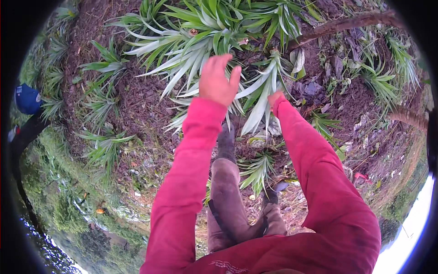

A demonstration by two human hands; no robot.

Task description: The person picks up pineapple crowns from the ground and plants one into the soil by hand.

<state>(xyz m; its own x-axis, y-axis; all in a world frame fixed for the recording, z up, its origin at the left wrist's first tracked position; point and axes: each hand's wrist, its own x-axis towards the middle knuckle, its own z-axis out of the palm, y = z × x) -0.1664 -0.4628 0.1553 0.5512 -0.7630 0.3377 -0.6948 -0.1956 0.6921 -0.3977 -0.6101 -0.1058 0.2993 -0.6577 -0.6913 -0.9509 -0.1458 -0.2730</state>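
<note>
My left hand point(218, 81) hovers over the long pale-green leaves of a large pineapple plant point(194, 43), thumb and fingers apart, with nothing in it. To its right, a smaller pineapple plant point(262, 93) appears with its stub end pointing up and away and its leaves fanning down toward me. My right hand point(275, 97) is closed at those leaves; its fingers are mostly hidden behind them.
Several pineapple plants point(107, 107) grow in the brown soil at left. A small one point(258, 171) is between my boots. A brown branch point(346, 26) crosses the upper right. At far left is a person in a blue cap point(28, 98). Greenery covers the slope below.
</note>
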